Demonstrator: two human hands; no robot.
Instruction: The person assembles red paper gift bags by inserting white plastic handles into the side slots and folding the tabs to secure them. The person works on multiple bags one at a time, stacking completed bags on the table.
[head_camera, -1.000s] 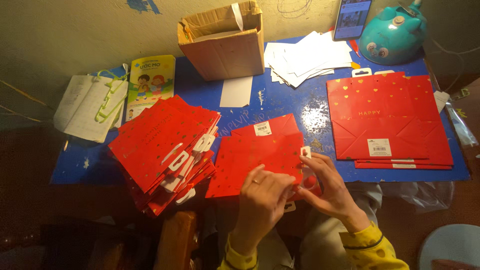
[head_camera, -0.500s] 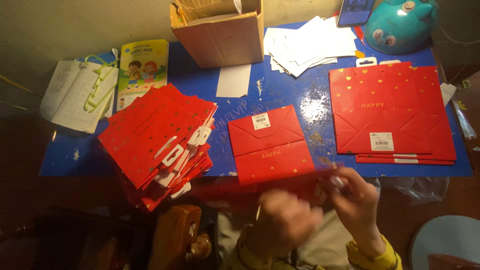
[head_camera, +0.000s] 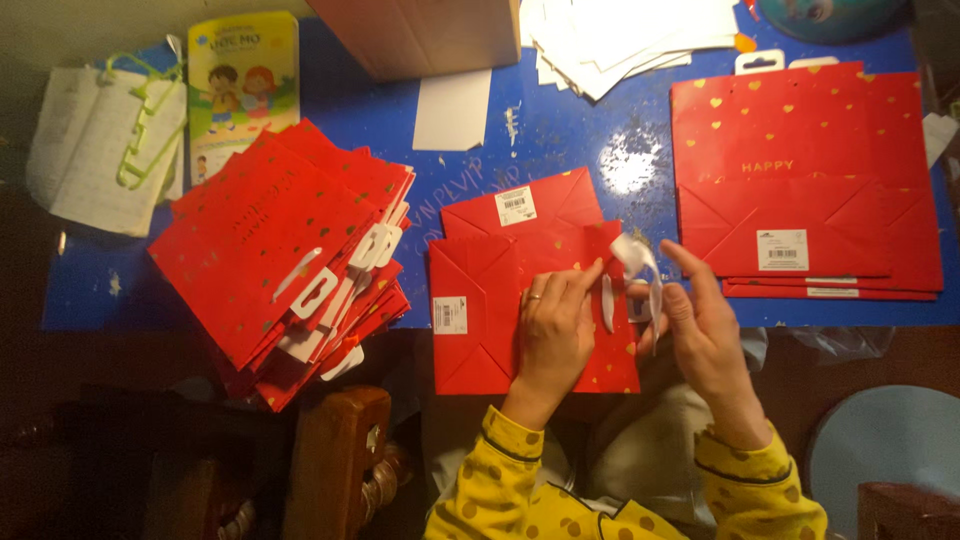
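Red paper gift bag (head_camera: 490, 320), flat and folded, at lower centre of the frame, half over the near edge of the blue table (head_camera: 600, 150). Left hand (head_camera: 553, 330) pressed palm-down on it, fingers spread, forefinger stretched toward the bag's upper right corner. Right hand (head_camera: 700, 325) just to the right, thumb and fingers pinching a white ribbon handle (head_camera: 640, 265) that curls above the bag's right edge. Second red bag (head_camera: 525, 205) just above, partly tucked under the first, white label showing. Fanned stack of red bags (head_camera: 280, 250) with white handles at left of the frame. Neater pile of larger red bags (head_camera: 800, 180) with gold hearts at upper right. Brown cardboard box (head_camera: 430, 35) at top centre, loose white papers (head_camera: 630, 40) beside it. Yellow children's booklet (head_camera: 240, 85) and green plastic hanger (head_camera: 145, 130) at upper left. Yellow dotted sleeves (head_camera: 520, 490) at bottom.
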